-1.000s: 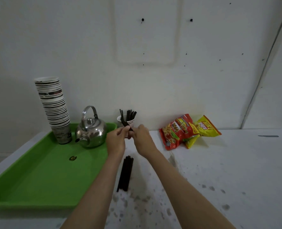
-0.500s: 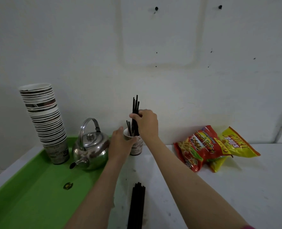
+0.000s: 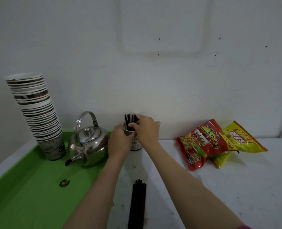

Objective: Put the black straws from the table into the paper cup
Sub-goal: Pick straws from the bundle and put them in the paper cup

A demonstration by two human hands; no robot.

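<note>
A small paper cup (image 3: 136,145) stands against the wall on the white table, with several black straws (image 3: 130,120) sticking up out of it. My left hand (image 3: 118,141) wraps around the cup's left side. My right hand (image 3: 147,129) sits over the cup's rim, its fingers closed on the straws in the cup. A bundle of black straws (image 3: 137,204) lies on the table between my forearms, running toward me.
A green tray (image 3: 21,187) at left carries a tall stack of paper cups (image 3: 36,113) and a steel kettle (image 3: 89,142). Two snack bags (image 3: 218,142) lie at right by the wall. The table edge runs along the tray's left.
My right hand has come down, pushing the held straws deeper into the cup. My left hand has closed around the cup. The view has shifted closer to the wall.
</note>
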